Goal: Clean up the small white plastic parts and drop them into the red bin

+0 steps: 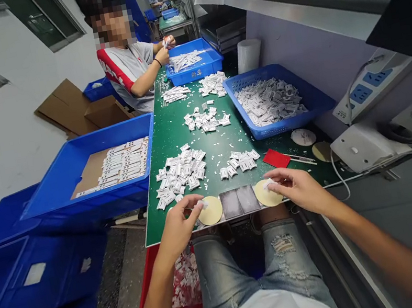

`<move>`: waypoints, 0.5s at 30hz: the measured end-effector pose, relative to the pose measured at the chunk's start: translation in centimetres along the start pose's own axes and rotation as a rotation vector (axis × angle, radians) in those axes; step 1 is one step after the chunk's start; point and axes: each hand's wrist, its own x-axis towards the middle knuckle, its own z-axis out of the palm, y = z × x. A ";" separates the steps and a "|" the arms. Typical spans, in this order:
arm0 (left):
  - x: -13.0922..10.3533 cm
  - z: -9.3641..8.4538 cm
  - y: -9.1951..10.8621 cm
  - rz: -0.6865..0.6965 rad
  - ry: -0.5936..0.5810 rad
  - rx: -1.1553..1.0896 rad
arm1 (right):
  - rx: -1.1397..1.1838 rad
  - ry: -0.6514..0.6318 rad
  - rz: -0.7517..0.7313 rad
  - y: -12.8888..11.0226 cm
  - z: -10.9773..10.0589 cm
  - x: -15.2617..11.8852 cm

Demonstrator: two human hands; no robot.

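Observation:
My left hand (181, 226) pinches a small white plastic piece (203, 204) between thumb and fingers, over a pale yellow disc (212, 215) at the table's front edge. On the other side, my right hand (298, 186) holds another white plastic piece (268, 183) over a second yellow disc (265, 197). Two dark grey rectangular pads (239, 201) lie side by side between the discs. Beyond my left hand spreads a large heap of white plastic parts (183, 173); a smaller pile (238, 162) lies nearer my right hand.
A blue basket (281, 126) full of white parts stands at right. Beside my right hand lie a red piece (276, 158) and tweezers (301, 159). A blue bin (90, 201) adjoins the left edge. A co-worker (131, 71) handles parts at the far blue tray (195, 73).

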 end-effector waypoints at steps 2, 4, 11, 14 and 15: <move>0.5 0.0 -0.2 0.004 -0.089 0.102 | -0.132 -0.135 -0.026 -0.6 -0.1 0.4; 1.0 0.0 -0.1 0.013 -0.092 0.205 | -0.319 -0.096 -0.062 -1.0 -0.3 1.0; 1.6 0.3 0.4 -0.024 0.048 0.239 | -0.453 -0.038 -0.116 -1.3 -0.7 2.3; 1.5 0.5 0.2 -0.054 0.186 0.240 | -0.479 0.055 -0.105 -1.1 -0.6 2.4; 1.4 0.6 0.1 -0.052 0.156 0.215 | -0.468 0.018 -0.105 -1.1 -0.6 2.5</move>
